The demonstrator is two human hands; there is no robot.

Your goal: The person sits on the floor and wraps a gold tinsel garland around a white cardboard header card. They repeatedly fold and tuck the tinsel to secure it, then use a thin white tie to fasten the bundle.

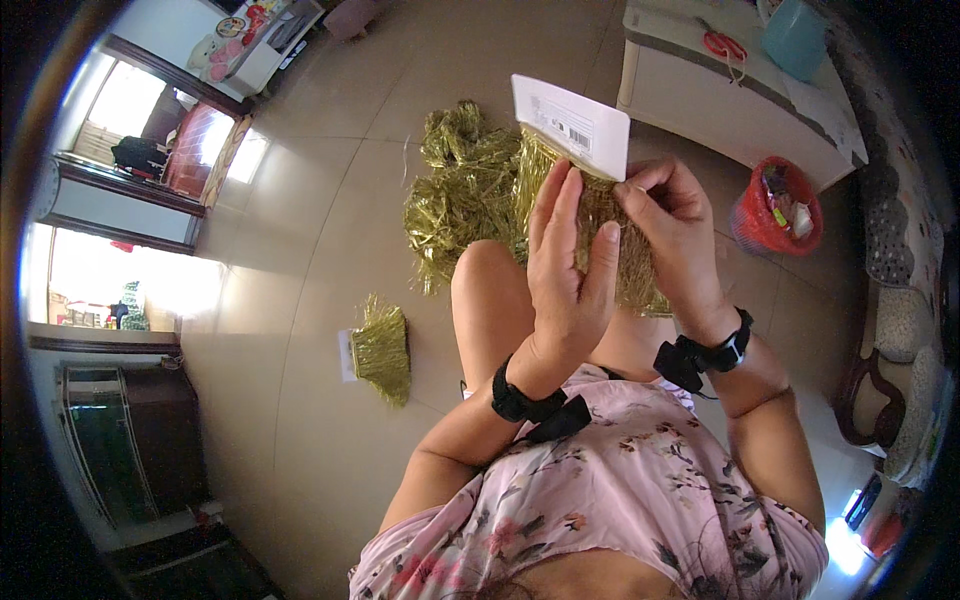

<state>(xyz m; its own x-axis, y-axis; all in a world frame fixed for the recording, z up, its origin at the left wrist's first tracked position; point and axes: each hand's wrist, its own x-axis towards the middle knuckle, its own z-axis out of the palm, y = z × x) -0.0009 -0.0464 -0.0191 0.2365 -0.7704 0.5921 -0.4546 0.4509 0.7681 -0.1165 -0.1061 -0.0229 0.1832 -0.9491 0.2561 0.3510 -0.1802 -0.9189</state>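
A white header card (574,124), bearing print and a barcode, tops a gold metallic tinsel fringe (536,161) raised above my knees. With thumb and forefinger, my right hand (675,232) pinches the fringe's top band at the card's lower right corner. Two straight fingers of my left hand (566,262) touch the band along the card's lower edge; its thumb stands apart in front of the strands. Whether the left hand's hidden fingers grip anything is unclear. Beyond my knee, a heap of gold tinsel fringe (457,180) lies on the tiled floor.
Left of me on the floor lies another carded tinsel fringe (382,352). A red-lined waste basket (780,217) stands at right beside a white cabinet (697,90). Red-handled scissors (724,45) and a blue container (795,37) sit on top.
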